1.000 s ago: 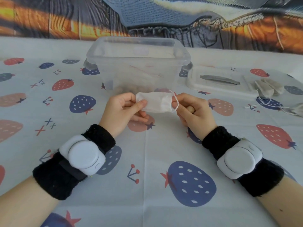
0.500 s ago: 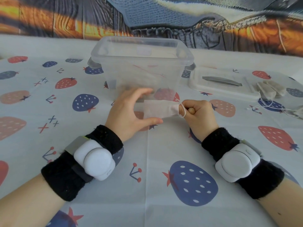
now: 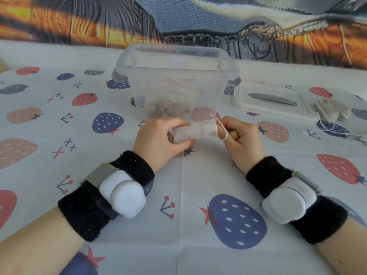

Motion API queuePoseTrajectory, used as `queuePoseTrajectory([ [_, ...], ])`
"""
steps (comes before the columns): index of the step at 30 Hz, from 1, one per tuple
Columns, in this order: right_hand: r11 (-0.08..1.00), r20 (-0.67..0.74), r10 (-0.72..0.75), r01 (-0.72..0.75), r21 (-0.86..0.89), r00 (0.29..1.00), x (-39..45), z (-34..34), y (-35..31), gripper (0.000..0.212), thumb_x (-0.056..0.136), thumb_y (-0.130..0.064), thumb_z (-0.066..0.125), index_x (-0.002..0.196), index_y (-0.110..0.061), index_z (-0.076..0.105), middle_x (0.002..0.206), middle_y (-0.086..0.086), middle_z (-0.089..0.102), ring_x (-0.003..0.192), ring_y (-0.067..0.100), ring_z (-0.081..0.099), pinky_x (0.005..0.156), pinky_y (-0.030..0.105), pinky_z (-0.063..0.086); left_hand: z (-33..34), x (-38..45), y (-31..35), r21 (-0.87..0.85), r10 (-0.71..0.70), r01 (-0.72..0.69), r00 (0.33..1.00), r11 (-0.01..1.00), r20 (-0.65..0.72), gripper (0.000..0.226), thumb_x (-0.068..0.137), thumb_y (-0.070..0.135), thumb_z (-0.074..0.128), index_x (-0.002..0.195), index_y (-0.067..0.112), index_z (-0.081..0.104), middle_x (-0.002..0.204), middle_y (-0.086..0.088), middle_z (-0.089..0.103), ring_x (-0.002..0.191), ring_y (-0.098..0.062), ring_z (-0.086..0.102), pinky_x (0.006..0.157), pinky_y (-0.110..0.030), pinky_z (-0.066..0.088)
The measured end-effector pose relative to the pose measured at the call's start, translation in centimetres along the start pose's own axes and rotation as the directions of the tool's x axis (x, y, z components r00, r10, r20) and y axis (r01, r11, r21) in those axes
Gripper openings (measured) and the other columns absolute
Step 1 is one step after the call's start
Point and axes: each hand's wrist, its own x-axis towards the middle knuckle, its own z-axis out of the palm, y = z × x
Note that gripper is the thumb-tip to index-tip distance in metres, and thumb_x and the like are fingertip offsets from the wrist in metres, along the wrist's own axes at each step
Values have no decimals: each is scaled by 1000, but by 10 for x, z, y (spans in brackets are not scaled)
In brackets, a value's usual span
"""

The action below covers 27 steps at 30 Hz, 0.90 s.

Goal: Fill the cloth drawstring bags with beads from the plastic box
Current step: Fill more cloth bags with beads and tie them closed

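A small white cloth drawstring bag (image 3: 193,131) lies sideways between my hands, just in front of the clear plastic box (image 3: 174,84). My left hand (image 3: 158,141) grips the bag's closed end, fingers curled round it. My right hand (image 3: 241,138) pinches the bag's mouth, and the white drawstring loops over its fingers. A brown bead (image 3: 234,134) shows inside my right fist. More brown beads (image 3: 166,110) lie at the bottom of the box.
The box's white lid (image 3: 272,102) lies to the right, with spare cloth bags (image 3: 331,111) and loose strings beside it. A strawberry-print cloth (image 3: 188,195) covers the table. A patterned hanging runs along the back.
My left hand opened off the bag, then closed round its end again. Both hands and the bag sank a little toward the table, staying in front of the box.
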Motion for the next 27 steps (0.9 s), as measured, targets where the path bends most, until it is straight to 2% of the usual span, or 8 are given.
queuePoseTrajectory([
  [7, 998, 31, 9, -7, -67, 999, -1, 0, 7, 27, 88, -25, 52, 72, -4, 57, 47, -5, 23, 49, 8, 18, 47, 15, 19, -1, 0, 2, -18, 83, -83, 997, 996, 1, 42, 69, 49, 70, 104, 24, 69, 95, 13, 67, 87, -8, 60, 75, -30, 50],
  [10, 997, 20, 21, -20, -76, 1000, -1, 0, 4, 19, 90, -19, 57, 72, -18, 58, 45, -6, 25, 46, 8, 21, 47, 14, 20, -2, -1, 3, 11, 62, -62, 998, 998, -9, 32, 70, 45, 70, 95, 24, 71, 88, 12, 67, 82, -7, 59, 71, -32, 49],
  [13, 1000, -37, 21, -21, -5, 999, 0, 1, -1, 25, 90, -25, 55, 67, -34, 49, 46, -7, 22, 46, 8, 20, 47, 13, 21, -2, -1, 2, 10, 15, -15, 1000, 1000, -22, 29, 69, 48, 66, 88, 27, 72, 83, 12, 69, 79, -8, 59, 69, -34, 50],
  [17, 1000, -21, -4, 4, 20, 1000, -2, 1, -3, 27, 83, -39, 57, 67, -18, 50, 45, -7, 21, 46, 8, 20, 48, 13, 21, -2, -1, 2, -3, -23, 23, 1000, 1000, -14, 27, 69, 49, 67, 87, 29, 72, 83, 13, 70, 80, -8, 61, 71, -36, 51],
  [20, 997, 3, -73, 73, 34, 997, -5, 0, -5, 29, 78, -45, 60, 65, -24, 44, 43, -8, 28, 45, 6, 22, 48, 10, 22, -2, 0, 1, -42, -53, 52, 998, 998, -19, 31, 68, 54, 66, 88, 30, 72, 82, 13, 71, 79, -11, 63, 74, -37, 52],
  [23, 991, 28, -135, 135, 2, 990, -6, 0, -7, 34, 79, -47, 61, 63, -24, 42, 47, -7, 27, 47, 4, 22, 50, 9, 23, -3, 2, 1, -169, -110, 104, 994, 980, -23, 27, 71, 39, 78, 90, 21, 73, 84, 10, 72, 80, -10, 65, 78, -32, 53],
  [25, 997, -25, 1, 1, 78, 1000, -4, 2, -10, 35, 84, -41, 55, 57, -28, 37, 48, -7, 23, 47, 7, 20, 47, 16, 24, -5, 4, 1, -266, -133, 121, 991, 956, -29, 22, 73, 25, 81, 90, 14, 73, 85, 5, 73, 78, -8, 66, 78, -25, 53],
  [27, 894, -23, 312, -286, 345, 950, 2, -2, -10, 48, 95, -40, 42, 54, -21, 29, 49, 0, 23, 42, 12, 18, 42, 16, 18, -7, 4, 1, -337, -141, 127, 990, 933, -16, 19, 74, 20, 79, 91, 14, 72, 87, 3, 73, 80, -9, 66, 77, -21, 52],
])
